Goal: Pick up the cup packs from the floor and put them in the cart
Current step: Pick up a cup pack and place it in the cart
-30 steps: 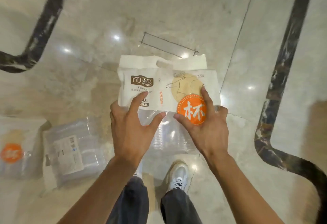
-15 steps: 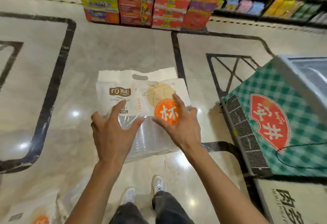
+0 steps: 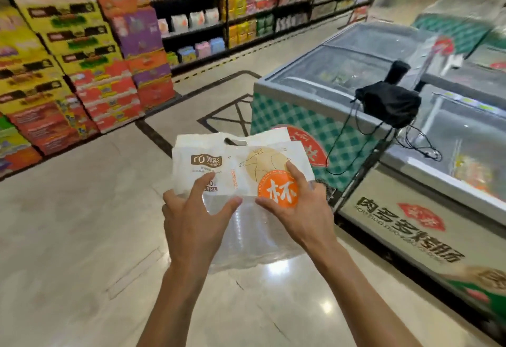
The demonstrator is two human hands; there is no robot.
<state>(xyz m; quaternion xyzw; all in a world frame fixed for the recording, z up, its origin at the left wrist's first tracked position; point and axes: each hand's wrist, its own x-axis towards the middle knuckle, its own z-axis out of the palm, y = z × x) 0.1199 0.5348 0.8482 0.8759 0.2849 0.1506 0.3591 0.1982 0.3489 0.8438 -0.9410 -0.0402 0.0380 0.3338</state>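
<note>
Gripping the cup pack (image 3: 241,171) with both hands, left hand (image 3: 193,216) and right hand (image 3: 299,209) curled round its sides, holding it in the air above the floor (image 3: 68,237); beyond, passing a chest freezer (image 3: 328,86) and stacked boxes (image 3: 68,67).

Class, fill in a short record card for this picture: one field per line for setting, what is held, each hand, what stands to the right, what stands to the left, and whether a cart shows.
setting: shop aisle with a pale polished floor
held item: cup pack, white top with an orange round label, clear plastic below
left hand: grips the pack's left side
right hand: grips the right side, fingers over the label
right of scene: chest freezer with a black bag on top
left of scene: stacked cartons
cart: not in view
</note>
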